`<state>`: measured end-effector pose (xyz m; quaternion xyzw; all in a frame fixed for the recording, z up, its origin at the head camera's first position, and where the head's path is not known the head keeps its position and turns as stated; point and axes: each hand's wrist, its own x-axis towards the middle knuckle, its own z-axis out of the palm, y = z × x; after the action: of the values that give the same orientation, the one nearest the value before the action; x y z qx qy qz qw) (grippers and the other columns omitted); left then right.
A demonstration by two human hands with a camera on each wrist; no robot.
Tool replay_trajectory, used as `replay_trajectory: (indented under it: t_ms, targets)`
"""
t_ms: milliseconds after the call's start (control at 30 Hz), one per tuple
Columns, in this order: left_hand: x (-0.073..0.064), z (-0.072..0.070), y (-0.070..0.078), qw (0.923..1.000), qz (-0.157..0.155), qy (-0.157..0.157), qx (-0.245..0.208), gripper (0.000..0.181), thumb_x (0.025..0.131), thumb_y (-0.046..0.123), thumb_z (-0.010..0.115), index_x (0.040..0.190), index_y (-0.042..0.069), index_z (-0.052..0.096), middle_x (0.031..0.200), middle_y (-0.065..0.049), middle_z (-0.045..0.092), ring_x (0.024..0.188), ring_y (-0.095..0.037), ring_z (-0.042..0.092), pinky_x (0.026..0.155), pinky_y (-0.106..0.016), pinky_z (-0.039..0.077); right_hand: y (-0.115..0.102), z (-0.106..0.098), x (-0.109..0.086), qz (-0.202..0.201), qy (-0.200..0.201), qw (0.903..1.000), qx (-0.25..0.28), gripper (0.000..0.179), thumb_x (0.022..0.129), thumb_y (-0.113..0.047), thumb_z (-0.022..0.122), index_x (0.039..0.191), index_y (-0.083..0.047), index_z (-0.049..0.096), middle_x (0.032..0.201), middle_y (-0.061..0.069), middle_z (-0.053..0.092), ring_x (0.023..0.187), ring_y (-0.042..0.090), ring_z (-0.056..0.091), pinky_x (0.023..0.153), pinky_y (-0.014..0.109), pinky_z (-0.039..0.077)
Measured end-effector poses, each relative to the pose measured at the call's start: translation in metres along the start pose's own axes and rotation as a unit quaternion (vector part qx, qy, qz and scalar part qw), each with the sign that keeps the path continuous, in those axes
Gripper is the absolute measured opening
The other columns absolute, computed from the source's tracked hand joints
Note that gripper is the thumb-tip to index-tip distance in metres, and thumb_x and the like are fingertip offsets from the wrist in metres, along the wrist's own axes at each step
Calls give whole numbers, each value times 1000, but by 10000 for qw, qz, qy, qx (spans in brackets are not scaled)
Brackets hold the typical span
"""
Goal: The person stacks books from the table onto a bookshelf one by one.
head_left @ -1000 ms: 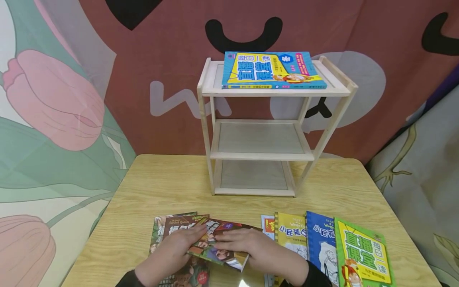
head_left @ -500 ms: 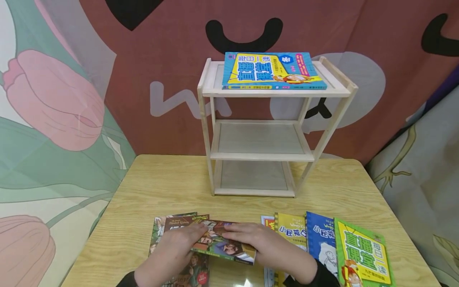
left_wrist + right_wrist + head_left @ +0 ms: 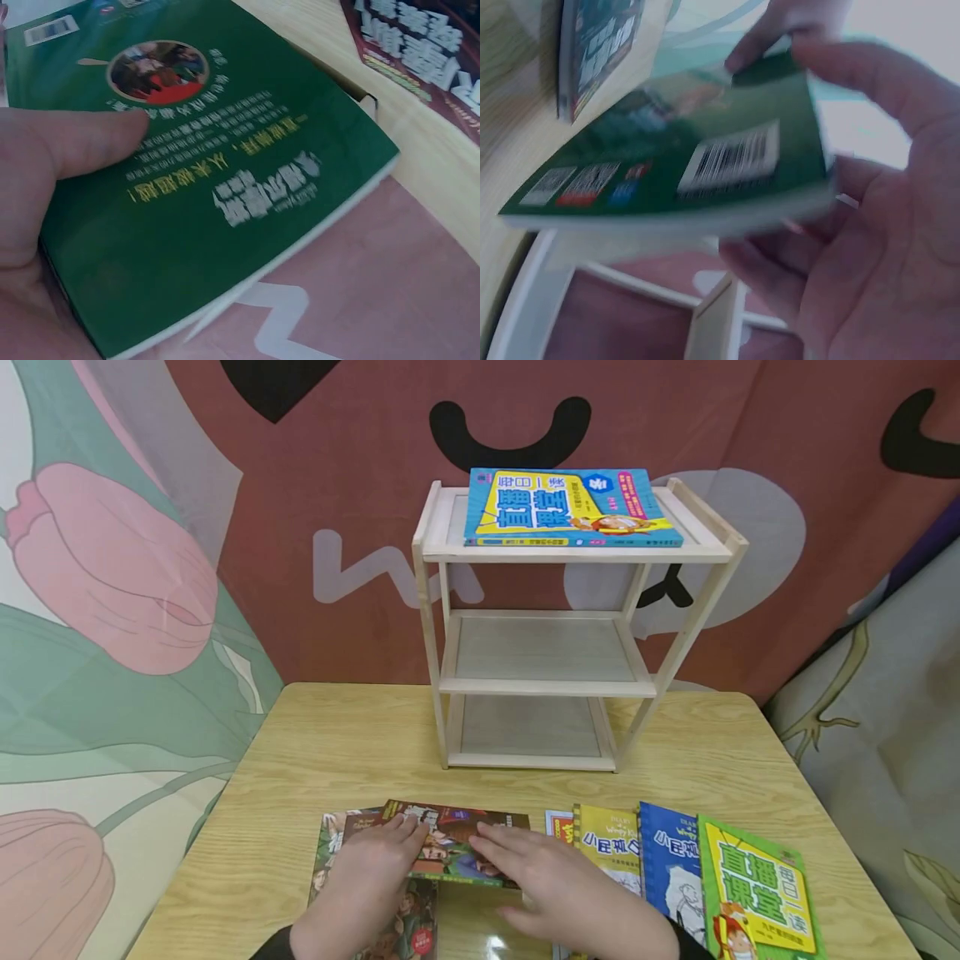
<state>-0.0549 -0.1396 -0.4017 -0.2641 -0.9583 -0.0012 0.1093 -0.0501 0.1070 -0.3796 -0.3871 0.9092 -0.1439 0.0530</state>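
A green-backed paperback [image 3: 453,846] tilts over the worktop [image 3: 352,739], overlapping brown-covered books [image 3: 415,918]. The left hand [image 3: 369,872] pinches its left side; the right hand [image 3: 558,881], thumb spread wide, meets its right edge with straight fingers. Worktop separates it from the wooden rack [image 3: 547,687].

Held book [image 3: 225,150]: green back, yellow and white print. Tabletop [image 3: 360,735]: pale yellow woodgrain. Backdrop [image 3: 337,468]: reddish-brown.

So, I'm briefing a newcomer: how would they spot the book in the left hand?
Start at the pale wooden three-tier shelf on the wood-grain table. In front of it, a person's bare left hand pinches a rectangular illustrated paperback book with a dark-green back. Unlike the brown illustrated book lying partly beneath it, this one is held up.
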Motion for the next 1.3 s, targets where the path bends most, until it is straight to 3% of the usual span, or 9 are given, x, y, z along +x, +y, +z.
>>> replay_trajectory:
  t_ms: [167, 333, 467, 667, 867, 1133, 1200, 1300]
  targets:
    - [5, -7, 14, 9991, -399, -115, -64, 43, 69, 3, 78, 110, 9, 71, 112, -9, 69, 101, -24, 67, 79, -37, 56, -13, 4, 5, 56, 511, 9966, -650, 69, 84, -36, 68, 143, -9, 42, 147, 11, 42, 130, 26, 47, 101, 45, 44]
    - [10, -10, 25, 9985, -538, 24, -101, 40, 70, 5, 78, 109, 7, 71, 112, -11, 69, 102, -26, 67, 79, -38, 56, -18, 9, 11, 433, 666, 9928, -902, 69, 84, -36, 68, 142, -7, 43, 147, 13, 41, 132, 28, 45, 103, 46, 42]
    - [12, -10, 31, 9987, -495, 125, -2, 44, 66, 8, 82, 108, 7, 71, 111, -12, 70, 101, -26, 67, 78, -38, 57, -17, 12, 14, 723, 684, 9901, -993, 68, 82, -30, 70, 140, -5, 45, 145, 15, 43, 130, 29, 46, 103, 45, 42]
    - [15, -9, 35, 9987, -433, 254, 98, 41, 66, 4, 77, 106, 8, 72, 110, -11, 70, 99, -25, 68, 77, -37, 57, -11, 16, 15, 1043, 752, 9873, -931, 63, 74, -4, 70, 134, -2, 51, 140, 16, 49, 126, 30, 51, 102, 44, 43]
    - [16, -8, 37, 9983, -364, 425, 155, 36, 69, 2, 75, 105, 8, 72, 108, -11, 71, 98, -24, 69, 76, -37, 57, -4, 17, 12, 1164, 472, 9862, -1075, 63, 71, 14, 63, 131, -2, 55, 136, 15, 54, 123, 29, 53, 101, 42, 44]
    - [26, 0, 39, 9980, -43, 608, -156, 39, 65, -2, 78, 102, 9, 74, 103, -6, 73, 90, -18, 70, 65, -31, 58, 6, 7, 6, 1329, 408, 9848, -1045, 57, 72, 16, 62, 126, -3, 59, 130, 11, 59, 119, 27, 57, 98, 42, 47]
    - [30, -3, 39, 9989, 101, 403, -217, 42, 65, -5, 77, 104, 10, 73, 101, -4, 73, 85, -15, 70, 59, -27, 57, 9, 4, 4, 1442, 448, 9843, -908, 55, 73, 15, 63, 125, -3, 61, 129, 11, 60, 119, 28, 57, 98, 43, 47]
    - [35, -10, 38, 9986, 271, -263, -371, 54, 66, -9, 74, 114, 14, 69, 107, -1, 71, 87, -13, 69, 52, -21, 53, 13, -2, 0, 1646, 550, 9828, -625, 53, 74, 15, 63, 123, -4, 62, 128, 11, 61, 118, 28, 58, 96, 43, 48]
